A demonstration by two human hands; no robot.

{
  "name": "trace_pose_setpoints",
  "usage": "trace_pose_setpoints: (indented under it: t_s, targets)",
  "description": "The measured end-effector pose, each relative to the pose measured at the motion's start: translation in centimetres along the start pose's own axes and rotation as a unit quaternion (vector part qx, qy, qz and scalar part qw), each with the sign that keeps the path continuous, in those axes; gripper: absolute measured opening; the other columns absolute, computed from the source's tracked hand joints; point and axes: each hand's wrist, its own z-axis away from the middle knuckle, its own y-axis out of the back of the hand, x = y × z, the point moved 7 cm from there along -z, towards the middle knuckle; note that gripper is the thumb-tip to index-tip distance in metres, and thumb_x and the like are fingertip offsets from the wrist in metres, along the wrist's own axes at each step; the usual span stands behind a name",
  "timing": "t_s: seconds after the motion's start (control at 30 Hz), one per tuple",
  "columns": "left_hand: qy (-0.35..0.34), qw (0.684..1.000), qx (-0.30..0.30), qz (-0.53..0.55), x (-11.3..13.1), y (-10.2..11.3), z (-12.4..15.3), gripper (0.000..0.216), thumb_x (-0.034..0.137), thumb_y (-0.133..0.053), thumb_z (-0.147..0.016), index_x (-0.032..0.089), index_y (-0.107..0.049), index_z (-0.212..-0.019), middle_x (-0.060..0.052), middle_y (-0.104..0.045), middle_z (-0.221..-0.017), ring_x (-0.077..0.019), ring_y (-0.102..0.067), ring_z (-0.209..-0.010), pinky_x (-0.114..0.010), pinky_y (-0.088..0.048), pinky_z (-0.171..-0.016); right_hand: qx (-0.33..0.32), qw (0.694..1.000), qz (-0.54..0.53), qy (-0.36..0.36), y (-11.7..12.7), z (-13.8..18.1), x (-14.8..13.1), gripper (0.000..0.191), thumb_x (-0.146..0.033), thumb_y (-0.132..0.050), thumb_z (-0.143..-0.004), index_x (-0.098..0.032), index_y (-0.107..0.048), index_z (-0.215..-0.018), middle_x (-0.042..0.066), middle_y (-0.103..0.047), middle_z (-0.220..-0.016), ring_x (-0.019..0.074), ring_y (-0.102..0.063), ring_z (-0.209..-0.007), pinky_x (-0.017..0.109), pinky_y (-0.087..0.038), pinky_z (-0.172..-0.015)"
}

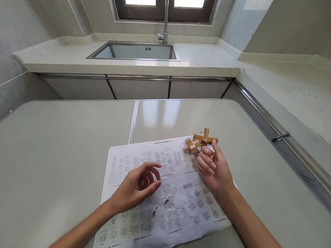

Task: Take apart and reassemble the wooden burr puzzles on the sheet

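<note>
Head view: from where I'm standing, a creased white paper sheet (177, 200), printed with rows of small line drawings, is lying on a smooth, pale grey table (67, 151). A light-wood, star-shaped block assembly (192, 146) is resting at the sheet's far right corner; a honey-brown wooden cross assembly (206, 136) is standing just behind it, towards the table's far edge. The left hand (137, 182) is arching over the sheet's middle, thumb and index fingertips parted, gripping nothing. The right hand (215, 167) is curling loosely beside both assemblies; whether its fingertips are touching or pinching anything, I can't tell. I'm judging this to be a readying step, with neither assembly visibly being lifted. Picking up the lighter one would be calling for uncurled right fingers and a careful pinch, without knocking its close neighbour.
</note>
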Motion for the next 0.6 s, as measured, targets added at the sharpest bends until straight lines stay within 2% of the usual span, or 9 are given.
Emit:
trace_pose_setpoints:
  t_s: [0.13,0.27,0.47,0.6]
  targets:
    - [0.001,1.000,-0.001,0.000,-0.1,0.0,0.0,0.034,0.040,-0.063,-0.103,0.025,-0.057,-0.132,-0.003,-0.072,-0.099,-0.0107,-0.054,-0.066,-0.025,-0.046,-0.060,0.002,1.000,-0.010,0.003,1.1,-0.7,-0.7,0.054,-0.058,-0.089,-0.078,-0.024,-0.049,-0.066,-0.012,-0.031,-0.039,0.0055,-0.017,-0.034,0.024,-0.011,-0.034]
    - [0.000,1.000,-0.001,0.002,-0.1,0.0,0.0,0.034,0.041,-0.063,-0.102,0.025,-0.057,-0.132,-0.003,-0.072,-0.099,-0.0110,-0.055,-0.066,-0.025,-0.047,-0.061,0.017,1.000,-0.006,-0.003,2.2,-1.3,-0.6,0.052,-0.057,-0.088,-0.080,-0.024,-0.050,-0.066,-0.011,-0.031,-0.037,0.0052,-0.021,-0.032,0.021,-0.012,-0.030]
    - [-0.001,1.000,-0.003,0.003,-0.3,0.0,0.1,0.035,0.041,-0.064,-0.102,0.025,-0.057,-0.133,-0.002,-0.072,-0.099,-0.0106,-0.054,-0.066,-0.025,-0.046,-0.061,0.075,0.992,0.085,0.050,2.6,-1.2,-0.9,0.045,-0.058,-0.082,-0.084,-0.021,-0.060,-0.069,-0.011,-0.033,-0.036,0.0076,-0.037,-0.031,0.018,-0.026,-0.028]
    - [-0.001,1.000,-0.005,0.003,-0.3,-0.1,0.1,0.035,0.041,-0.064,-0.103,0.026,-0.057,-0.133,-0.002,-0.072,-0.099,-0.0105,-0.055,-0.067,-0.024,-0.047,-0.061,0.085,0.987,0.117,0.067,2.5,-1.0,-1.3,0.039,-0.051,-0.075,-0.088,-0.020,-0.061,-0.068,-0.010,-0.032,-0.036,0.0082,-0.039,-0.032,0.017,-0.029,-0.028]
